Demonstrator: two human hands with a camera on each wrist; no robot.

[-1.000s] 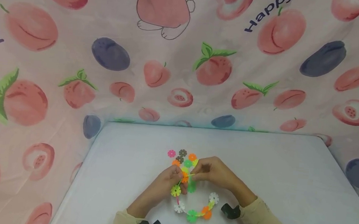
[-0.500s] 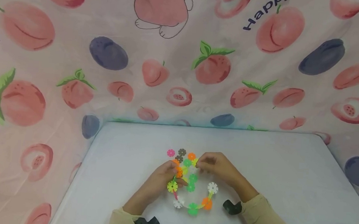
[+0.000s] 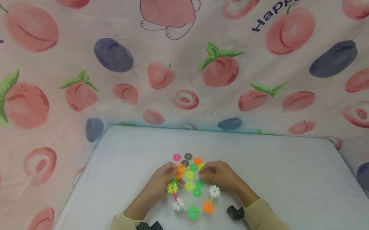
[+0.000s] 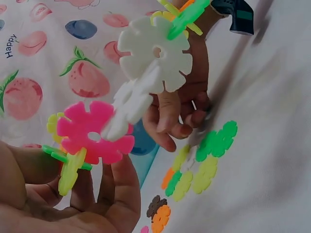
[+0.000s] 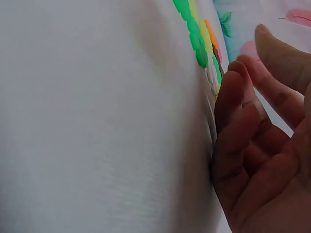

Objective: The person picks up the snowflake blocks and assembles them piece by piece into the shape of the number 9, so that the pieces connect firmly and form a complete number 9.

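Note:
My left hand grips one end of a curved chain of interlocking snowflake discs, with a green disc at its bottom and a white disc at its free end. In the left wrist view, a pink disc and two joined white ones stretch away from the fingers. My right hand hovers low beside loose discs, near a yellow disc. In the right wrist view its thumb stands apart from loosely bent fingers, with nothing seen between them.
Several loose discs lie flat on the white table, among them a pink disc, a brown disc and a green disc. Black wrist devices sit on both forearms. A fruit-print cloth rises behind the table.
My left hand has drawn the chain to the left, its free end with it. The right hand has parted from the chain and moved over the loose discs.

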